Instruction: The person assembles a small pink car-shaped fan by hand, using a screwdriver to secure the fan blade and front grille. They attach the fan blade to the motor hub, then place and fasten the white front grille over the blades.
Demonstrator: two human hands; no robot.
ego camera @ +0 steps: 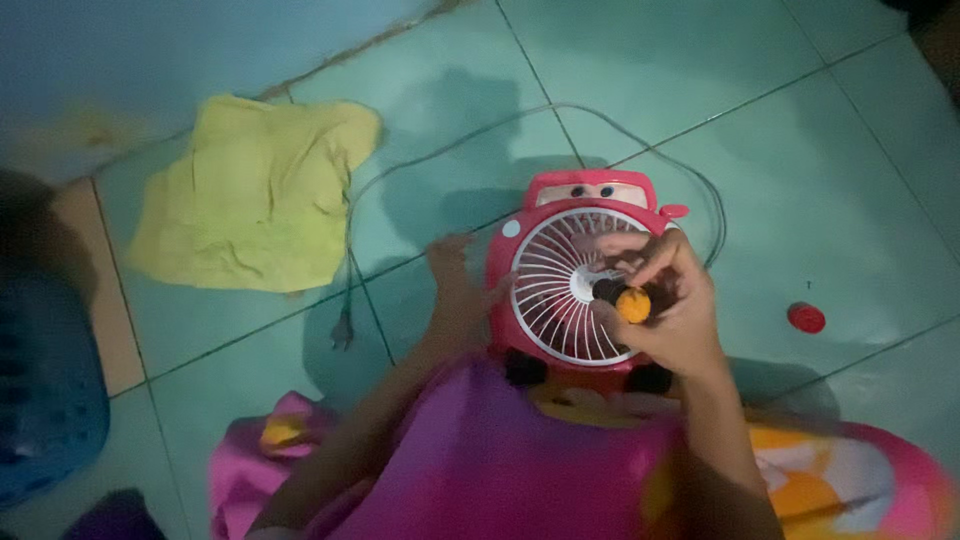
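A small red car-shaped fan with a white round grille lies on the tiled floor in front of me. My right hand is closed around a screwdriver with an orange-and-black handle, held over the middle of the grille. My left hand rests against the fan's left side, fingers spread on its edge. A grey power cord loops from the fan across the tiles behind it.
A crumpled yellow cloth lies on the floor at the upper left. A small red cap sits on the tiles to the right. A blue perforated basket is at the left edge. Pink and orange clothing covers my lap.
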